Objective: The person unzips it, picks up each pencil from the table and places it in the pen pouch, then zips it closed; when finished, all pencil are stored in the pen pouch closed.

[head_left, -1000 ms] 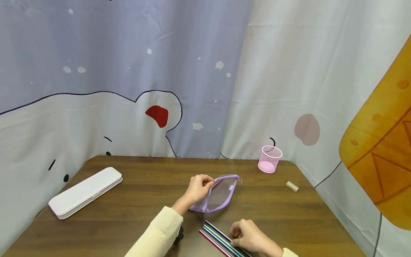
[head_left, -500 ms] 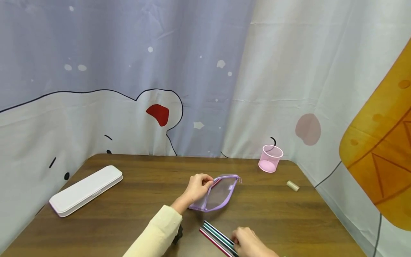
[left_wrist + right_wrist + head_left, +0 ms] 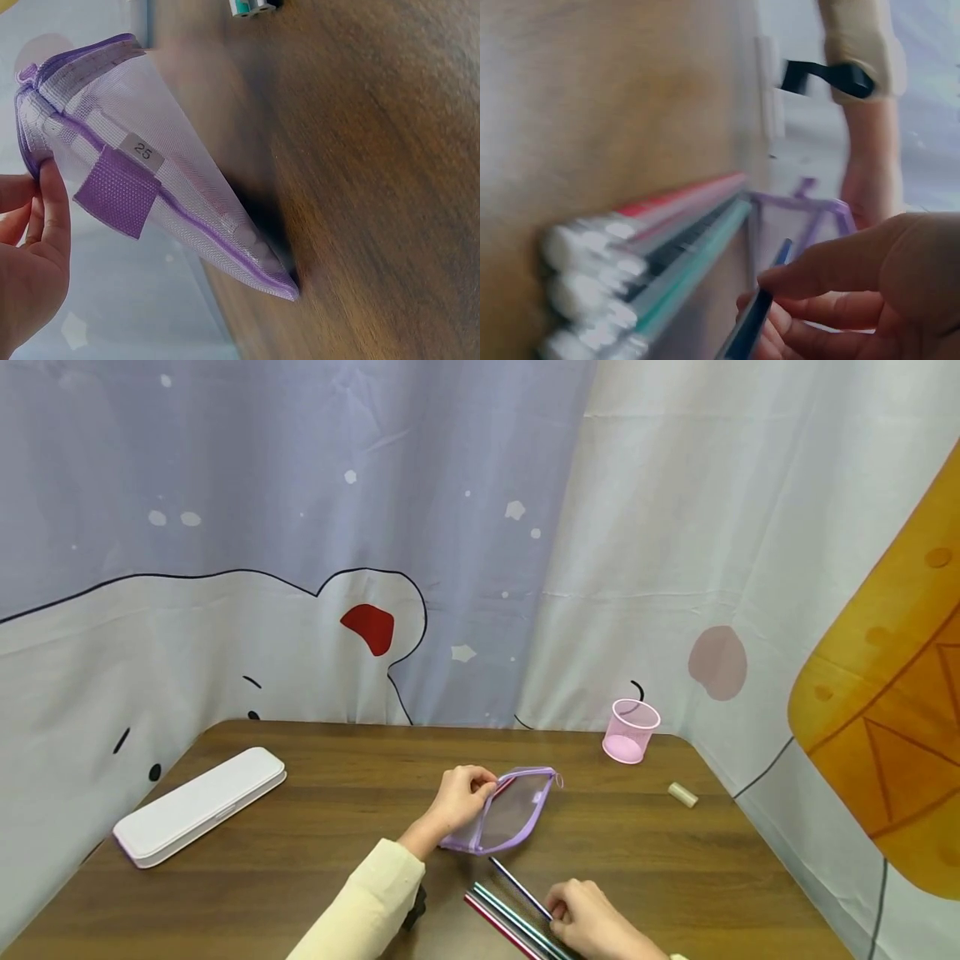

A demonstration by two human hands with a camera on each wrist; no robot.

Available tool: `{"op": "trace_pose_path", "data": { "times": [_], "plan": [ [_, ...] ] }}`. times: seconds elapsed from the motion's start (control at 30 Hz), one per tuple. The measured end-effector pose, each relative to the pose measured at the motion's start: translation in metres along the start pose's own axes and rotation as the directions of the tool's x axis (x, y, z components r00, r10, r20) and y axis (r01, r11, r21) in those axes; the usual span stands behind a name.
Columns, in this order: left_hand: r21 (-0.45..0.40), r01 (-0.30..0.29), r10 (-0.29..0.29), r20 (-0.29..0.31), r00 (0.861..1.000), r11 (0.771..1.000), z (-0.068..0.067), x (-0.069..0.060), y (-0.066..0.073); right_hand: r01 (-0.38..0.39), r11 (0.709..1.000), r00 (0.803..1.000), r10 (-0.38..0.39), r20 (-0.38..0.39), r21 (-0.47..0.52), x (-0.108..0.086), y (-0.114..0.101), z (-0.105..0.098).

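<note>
My left hand (image 3: 457, 800) pinches the rim of a purple-edged mesh zip pouch (image 3: 517, 818), holding its mouth spread. In the left wrist view the pouch (image 3: 195, 195) shows a "25" label, and something reddish and slim lies behind the mesh. Between thumb and fingers, my right hand (image 3: 588, 917) holds a dark blue pencil (image 3: 519, 887), its tip pointing towards the pouch. Beside it on the table lie several pencils (image 3: 504, 917), red, dark and green. Blurred white ends of these pencils (image 3: 592, 277) face the right wrist camera.
A long white case (image 3: 202, 806) lies on the wooden table (image 3: 337, 777) at the left. At the back right stands a pink mesh cup (image 3: 628, 732). A small pale cylinder (image 3: 682, 794) lies near the right edge. Printed curtains (image 3: 480, 527) hang behind.
My right hand has picked the dark blue pencil off the row and moved it slightly up, apart from the others. My left hand and the pouch stay in place.
</note>
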State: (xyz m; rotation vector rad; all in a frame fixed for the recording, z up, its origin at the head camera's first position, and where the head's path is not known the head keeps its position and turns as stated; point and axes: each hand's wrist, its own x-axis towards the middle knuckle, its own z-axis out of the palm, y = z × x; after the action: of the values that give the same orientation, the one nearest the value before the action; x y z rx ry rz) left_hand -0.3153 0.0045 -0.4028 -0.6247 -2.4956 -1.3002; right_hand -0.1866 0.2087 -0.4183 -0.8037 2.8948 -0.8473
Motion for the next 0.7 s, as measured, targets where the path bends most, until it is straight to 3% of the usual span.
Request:
{"op": "trace_pose_path", "data": {
  "times": [0.17,0.37,0.5,0.7],
  "plan": [
    [0.009,0.004,-0.004,-0.016,1.0,1.0,-0.001,0.001,-0.002,0.004,0.983,1.0,-0.006,0.01,0.183,-0.005,0.0,-0.024],
    [0.014,0.007,-0.007,-0.027,1.0,1.0,-0.004,0.003,-0.002,-0.05,0.916,0.998,0.057,-0.007,0.398,0.002,0.006,-0.045],
    [0.016,0.011,-0.011,-0.028,1.0,1.0,-0.002,0.003,-0.003,-0.137,0.828,0.978,0.199,-0.056,0.544,0.019,0.014,-0.046],
    [0.012,0.012,-0.012,-0.03,0.999,1.0,0.005,0.002,-0.003,-0.222,0.631,0.908,0.412,-0.079,0.744,0.047,0.02,-0.026]
  ]
}}
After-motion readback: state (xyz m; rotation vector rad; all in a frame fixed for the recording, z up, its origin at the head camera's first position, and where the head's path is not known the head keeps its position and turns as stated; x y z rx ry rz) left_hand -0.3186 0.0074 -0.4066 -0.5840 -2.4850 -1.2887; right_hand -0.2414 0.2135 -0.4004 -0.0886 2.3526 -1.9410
